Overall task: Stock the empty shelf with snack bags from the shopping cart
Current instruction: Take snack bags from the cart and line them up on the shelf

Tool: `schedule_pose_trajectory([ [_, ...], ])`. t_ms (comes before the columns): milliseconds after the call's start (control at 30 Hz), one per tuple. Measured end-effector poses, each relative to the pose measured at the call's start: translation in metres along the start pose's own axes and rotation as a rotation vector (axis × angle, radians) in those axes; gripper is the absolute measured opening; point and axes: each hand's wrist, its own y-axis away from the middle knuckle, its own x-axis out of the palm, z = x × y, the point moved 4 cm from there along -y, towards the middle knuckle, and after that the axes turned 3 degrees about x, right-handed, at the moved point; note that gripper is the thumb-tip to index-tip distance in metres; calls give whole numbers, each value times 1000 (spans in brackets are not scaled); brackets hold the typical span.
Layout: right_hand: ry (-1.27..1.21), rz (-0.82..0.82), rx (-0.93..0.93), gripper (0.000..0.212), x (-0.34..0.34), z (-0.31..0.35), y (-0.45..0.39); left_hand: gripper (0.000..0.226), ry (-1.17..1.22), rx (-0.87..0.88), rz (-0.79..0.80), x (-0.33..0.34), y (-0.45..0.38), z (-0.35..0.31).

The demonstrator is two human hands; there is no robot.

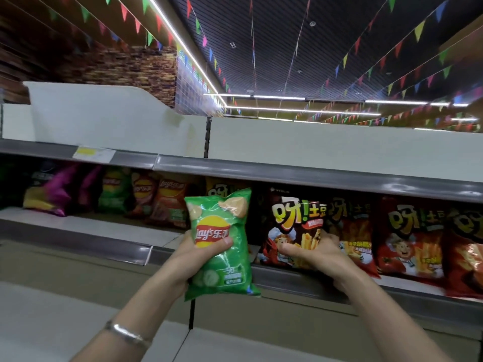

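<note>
My left hand (pixel 198 254) grips a green Lay's chip bag (pixel 222 246) upright in front of the middle shelf (pixel 78 228), thumb across the logo. My right hand (pixel 313 253) holds the lower part of a dark red fries-snack bag (pixel 290 226) that stands at the shelf's front edge. More bags of the same red kind (pixel 410 239) stand in a row to its right. Purple, green and red chip bags (pixel 115 194) sit further back on the left part of the shelf. The shopping cart is out of view.
The top shelf (pixel 313 150) above is bare white with a yellow price tag (pixel 91 153) on its grey rail. A lower white shelf (pixel 65 322) lies under my forearms. Bunting and strip lights hang from the dark ceiling.
</note>
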Motion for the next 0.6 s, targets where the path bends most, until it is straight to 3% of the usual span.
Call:
schedule_pose_trajectory([
  [100,-43,-35,-45,124,-3,-1,2,48,-13,-13,-17,0,-3,1],
  [167,-125,-88,-79,132,-4,4,8,50,-14,-20,-14,-3,-4,1],
  [233,-213,-150,-105,125,-6,9,9,53,-10,-20,-7,-6,-5,1],
  [333,-245,-201,-142,86,-7,21,7,77,-3,-32,12,-13,-7,3],
  [367,-236,-186,-131,85,-6,23,4,80,0,-40,11,-16,-8,4],
  [500,-225,-121,-75,107,2,25,-5,60,22,-18,-10,-17,-8,3],
  [600,-269,-119,-66,115,10,18,-6,66,2,-21,-12,-17,-6,7],
])
